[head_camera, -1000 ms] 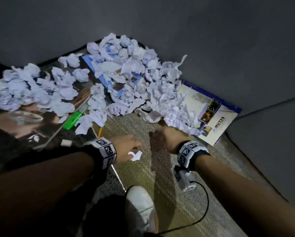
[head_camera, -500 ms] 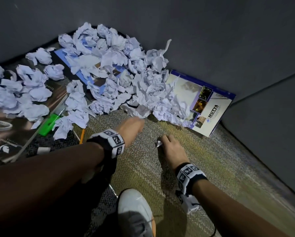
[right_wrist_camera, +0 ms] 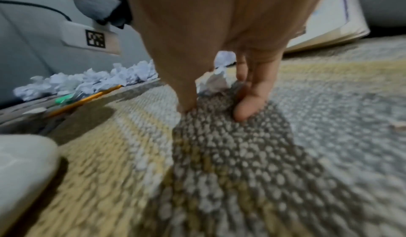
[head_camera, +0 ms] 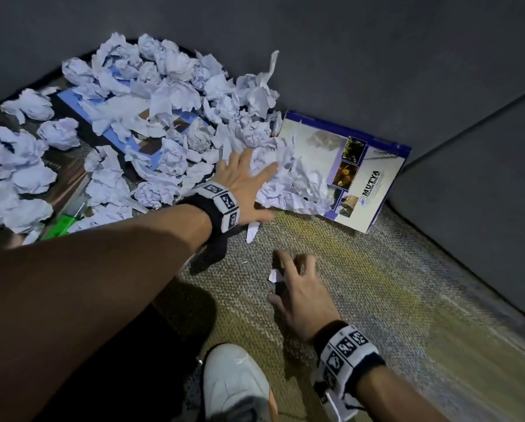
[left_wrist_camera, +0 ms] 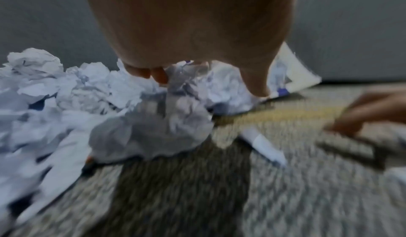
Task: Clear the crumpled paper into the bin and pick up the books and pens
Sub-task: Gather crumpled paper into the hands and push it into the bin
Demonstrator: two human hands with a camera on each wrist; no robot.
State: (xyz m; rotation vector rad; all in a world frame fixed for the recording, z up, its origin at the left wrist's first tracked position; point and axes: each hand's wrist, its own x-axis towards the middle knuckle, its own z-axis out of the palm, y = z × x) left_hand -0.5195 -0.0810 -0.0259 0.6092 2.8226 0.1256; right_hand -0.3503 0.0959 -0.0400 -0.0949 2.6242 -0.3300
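Carpet (head_camera: 376,300) underfoot, grey wall behind. Crumpled paper pile (head_camera: 170,95) spread along wall, covering blue book (head_camera: 118,138). Second book (head_camera: 361,175) lies at pile's right edge, partly under paper. Left hand (head_camera: 243,184) flat on pile, fingers spread, released. Right hand (head_camera: 300,296) on carpet, fingers curled around small paper scrap (head_camera: 274,275). Green pen (head_camera: 62,223), orange pencil (right_wrist_camera: 87,98) near pile's left.

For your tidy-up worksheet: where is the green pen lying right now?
In the head view the green pen lies at the far left on the floor, partly hidden under the crumpled paper and just beyond the left forearm.
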